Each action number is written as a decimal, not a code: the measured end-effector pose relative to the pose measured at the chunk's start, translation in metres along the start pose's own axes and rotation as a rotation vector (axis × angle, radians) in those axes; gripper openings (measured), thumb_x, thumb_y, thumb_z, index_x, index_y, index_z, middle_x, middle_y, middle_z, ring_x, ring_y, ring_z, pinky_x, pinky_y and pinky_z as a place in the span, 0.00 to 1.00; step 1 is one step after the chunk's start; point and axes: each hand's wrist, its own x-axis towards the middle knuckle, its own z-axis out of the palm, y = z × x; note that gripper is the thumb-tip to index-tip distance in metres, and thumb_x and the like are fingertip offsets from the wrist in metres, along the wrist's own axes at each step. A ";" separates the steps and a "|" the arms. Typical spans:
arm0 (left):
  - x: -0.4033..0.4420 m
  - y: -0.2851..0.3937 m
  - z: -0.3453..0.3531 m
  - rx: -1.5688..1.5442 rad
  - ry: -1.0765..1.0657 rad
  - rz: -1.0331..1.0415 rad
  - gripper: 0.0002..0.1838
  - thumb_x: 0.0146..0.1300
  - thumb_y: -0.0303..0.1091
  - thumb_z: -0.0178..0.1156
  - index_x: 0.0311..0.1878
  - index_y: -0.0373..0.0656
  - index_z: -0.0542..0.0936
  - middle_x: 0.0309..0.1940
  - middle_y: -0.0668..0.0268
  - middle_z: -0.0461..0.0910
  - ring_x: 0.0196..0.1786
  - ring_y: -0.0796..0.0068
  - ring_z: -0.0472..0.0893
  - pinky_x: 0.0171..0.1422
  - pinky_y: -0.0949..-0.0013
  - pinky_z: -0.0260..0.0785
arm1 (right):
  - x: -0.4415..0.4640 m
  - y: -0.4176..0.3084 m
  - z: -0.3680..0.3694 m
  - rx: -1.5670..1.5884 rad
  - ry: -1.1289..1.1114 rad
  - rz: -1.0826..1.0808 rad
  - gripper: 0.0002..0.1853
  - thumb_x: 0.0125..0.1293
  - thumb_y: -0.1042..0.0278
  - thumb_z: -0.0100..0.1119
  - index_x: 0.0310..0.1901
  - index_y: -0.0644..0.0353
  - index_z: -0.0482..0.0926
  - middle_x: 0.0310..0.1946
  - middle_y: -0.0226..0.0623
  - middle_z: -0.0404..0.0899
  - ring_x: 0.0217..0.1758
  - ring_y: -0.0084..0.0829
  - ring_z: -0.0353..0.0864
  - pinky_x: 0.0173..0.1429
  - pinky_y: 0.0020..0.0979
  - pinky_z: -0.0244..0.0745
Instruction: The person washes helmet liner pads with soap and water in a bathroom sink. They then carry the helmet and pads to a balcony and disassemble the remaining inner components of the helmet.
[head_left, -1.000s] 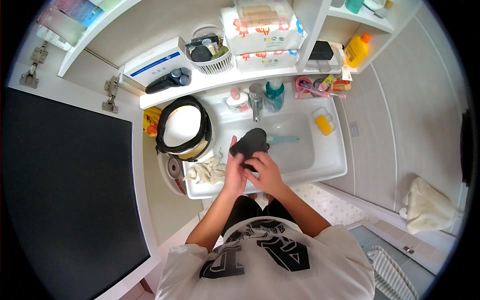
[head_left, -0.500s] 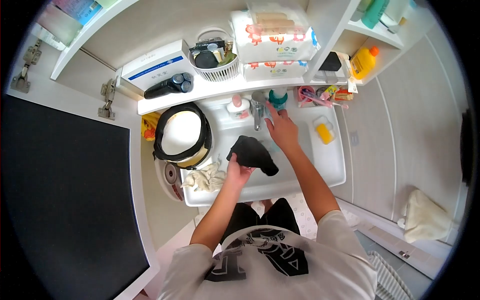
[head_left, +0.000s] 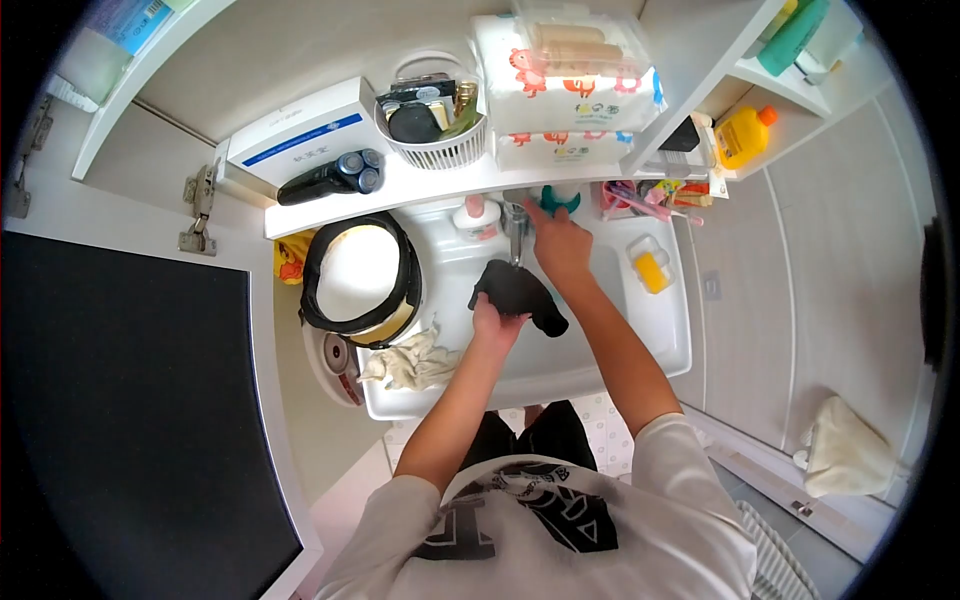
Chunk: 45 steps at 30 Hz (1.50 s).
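Observation:
In the head view, my left hand [head_left: 497, 317] grips a black sock-like cloth [head_left: 513, 289] by its near edge. The cloth hangs over the basin just below the tap spout, and its narrow end droops to the right. My right hand [head_left: 563, 240] is up at the chrome tap [head_left: 515, 222], with the index finger stretched to the top of the tap by its lever. The other fingers of that hand are partly bent and hold nothing. Whether water runs from the spout is hard to make out. The white sink [head_left: 620, 345] lies under both hands.
A bucket-like container [head_left: 357, 275] with a black rim and a crumpled cream cloth [head_left: 412, 362] sit on the left. A lotion bottle [head_left: 476, 216] stands behind the sink, and a yellow sponge [head_left: 652, 272] lies right. Above hangs a shelf with a shaver [head_left: 330, 180], basket [head_left: 440, 150] and tissue packs [head_left: 565, 110].
My left hand has brought the black cloth right and up, under the tap spout. My right hand has moved slightly left and its finger now reaches the tap top. The view has shifted a little.

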 end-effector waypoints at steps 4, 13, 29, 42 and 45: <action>0.002 -0.001 0.008 -0.004 0.009 -0.007 0.33 0.80 0.54 0.22 0.71 0.51 0.70 0.68 0.56 0.73 0.70 0.52 0.71 0.74 0.42 0.64 | 0.001 -0.002 -0.005 -0.010 -0.038 0.033 0.27 0.64 0.70 0.57 0.63 0.32 0.78 0.33 0.37 0.77 0.29 0.43 0.85 0.29 0.44 0.77; 0.004 -0.002 0.007 -0.037 -0.030 0.004 0.33 0.80 0.55 0.21 0.72 0.51 0.69 0.69 0.56 0.72 0.70 0.52 0.71 0.73 0.42 0.64 | -0.084 0.011 0.023 0.496 0.167 0.259 0.30 0.70 0.55 0.61 0.72 0.47 0.69 0.51 0.42 0.79 0.46 0.40 0.84 0.45 0.40 0.80; 0.010 0.000 -0.053 1.219 0.476 0.673 0.33 0.64 0.25 0.61 0.73 0.54 0.66 0.61 0.59 0.72 0.56 0.62 0.76 0.50 0.47 0.74 | -0.126 -0.008 0.084 1.770 -0.283 1.013 0.23 0.65 0.74 0.61 0.62 0.64 0.73 0.52 0.38 0.80 0.52 0.31 0.83 0.51 0.32 0.83; 0.011 0.005 -0.040 1.031 0.221 0.557 0.19 0.70 0.44 0.65 0.56 0.41 0.81 0.46 0.64 0.85 0.45 0.70 0.84 0.50 0.70 0.76 | -0.140 -0.009 0.101 1.498 -0.413 0.895 0.25 0.64 0.64 0.63 0.63 0.57 0.74 0.48 0.31 0.81 0.51 0.30 0.79 0.55 0.32 0.74; -0.005 -0.001 -0.019 1.455 0.245 0.700 0.18 0.70 0.47 0.63 0.49 0.41 0.82 0.36 0.61 0.87 0.37 0.68 0.85 0.45 0.67 0.76 | -0.123 -0.024 0.061 1.913 -0.429 1.197 0.20 0.68 0.58 0.63 0.57 0.54 0.76 0.46 0.27 0.79 0.49 0.26 0.76 0.51 0.29 0.74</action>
